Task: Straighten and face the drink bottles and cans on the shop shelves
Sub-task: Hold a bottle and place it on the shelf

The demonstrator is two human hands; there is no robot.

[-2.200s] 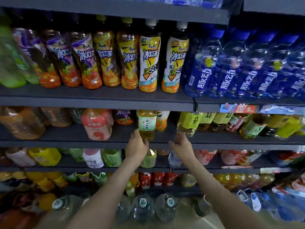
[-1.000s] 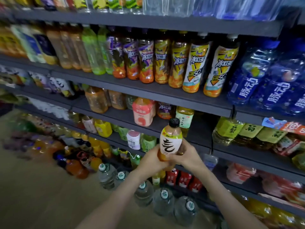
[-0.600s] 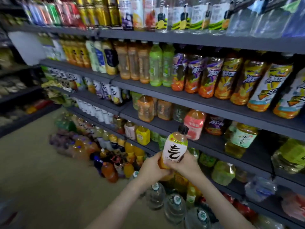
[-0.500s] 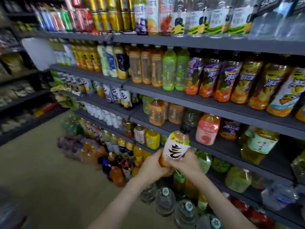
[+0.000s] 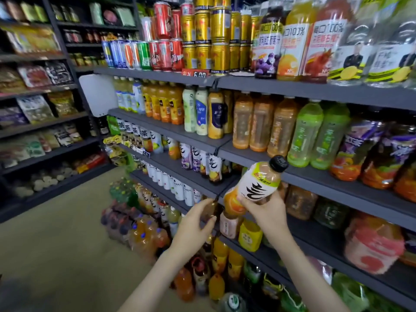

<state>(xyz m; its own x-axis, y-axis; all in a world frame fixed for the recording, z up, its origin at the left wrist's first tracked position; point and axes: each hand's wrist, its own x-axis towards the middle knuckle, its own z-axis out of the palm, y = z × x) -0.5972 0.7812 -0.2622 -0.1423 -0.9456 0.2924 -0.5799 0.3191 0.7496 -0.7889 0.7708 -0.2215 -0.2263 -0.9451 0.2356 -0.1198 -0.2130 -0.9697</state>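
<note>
Plainly, the shelves (image 5: 315, 180) are the fixed thing here. The bottle (image 5: 254, 188) is off them, held in the air just in front of the shelf edge that carries the tall orange and green drinks, and it stands on no board. It looks full, so the person will likely find it fairly weighty for one hand. Its plastic wall should give a little under a squeeze, and the glossy label may be slick. The wide lower body is probably the surest place to hold it, not the narrow neck.

The right hand (image 5: 267, 212) does just that, its fingers wrapped round the orange lower part. The left hand (image 5: 195, 224) hangs beside the shelf edge, lower and further out, with fingers loosely curved and apparently gripping nothing.

The bottle's long axis is tilted, base down and away from the shelves. Its label faces the person. The black cap (image 5: 278, 163) points up and in toward them.
</note>
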